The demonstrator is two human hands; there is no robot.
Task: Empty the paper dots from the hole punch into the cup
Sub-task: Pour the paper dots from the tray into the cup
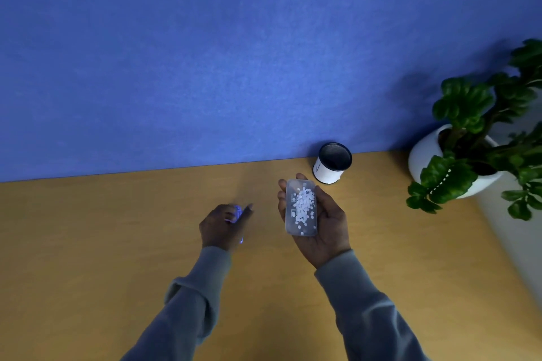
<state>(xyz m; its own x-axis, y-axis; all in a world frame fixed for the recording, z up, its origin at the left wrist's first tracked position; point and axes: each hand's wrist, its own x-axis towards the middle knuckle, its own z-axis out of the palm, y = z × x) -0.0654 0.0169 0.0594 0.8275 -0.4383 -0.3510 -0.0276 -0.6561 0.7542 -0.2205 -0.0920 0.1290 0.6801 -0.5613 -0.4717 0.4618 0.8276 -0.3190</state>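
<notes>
My right hand (325, 223) holds a clear plastic tray (301, 208), the hole punch's bottom cover, flat in its palm with its open side up. Many white paper dots (303, 206) lie inside it. My left hand (223, 226) is closed around the purple hole punch body (237, 214), which is mostly hidden under the fingers and low over the table. The cup (333, 163) is white with a dark inside and stands upright at the back of the table, just beyond and to the right of the tray.
The wooden table (117, 243) runs up to a blue wall (234, 53). A potted green plant in a white pot (425, 155) stands at the back right, close to the cup. Grey sleeves cover both forearms.
</notes>
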